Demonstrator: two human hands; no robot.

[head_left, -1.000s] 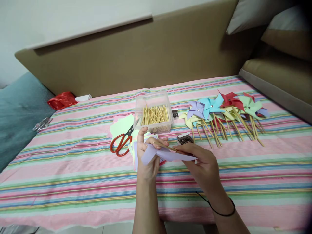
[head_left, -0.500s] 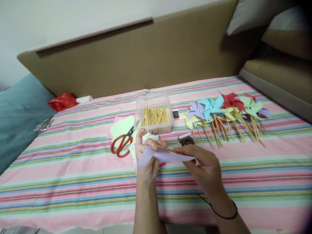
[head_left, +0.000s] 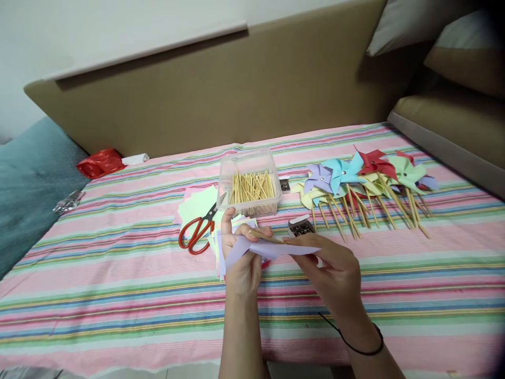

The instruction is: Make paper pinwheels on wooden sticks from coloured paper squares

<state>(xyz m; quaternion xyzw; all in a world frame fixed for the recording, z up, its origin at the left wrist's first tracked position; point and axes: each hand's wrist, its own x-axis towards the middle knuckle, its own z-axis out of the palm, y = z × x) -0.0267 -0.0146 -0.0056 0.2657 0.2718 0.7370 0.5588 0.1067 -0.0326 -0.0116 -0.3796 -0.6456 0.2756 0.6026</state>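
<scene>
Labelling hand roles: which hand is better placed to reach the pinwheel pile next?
Likely the right hand: nearer the pinwheel pile, though gripping a stick; the left hand, with the purple paper, is farther.

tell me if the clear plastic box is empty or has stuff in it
Not empty: many thin wooden sticks lie inside the clear plastic box, plainly visible.

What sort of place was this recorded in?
Probably a home, perhaps a living room: pale and brown cushions at the right, a long brown panel, possibly a sofa back, and a striped cloth covering the work surface.
</scene>
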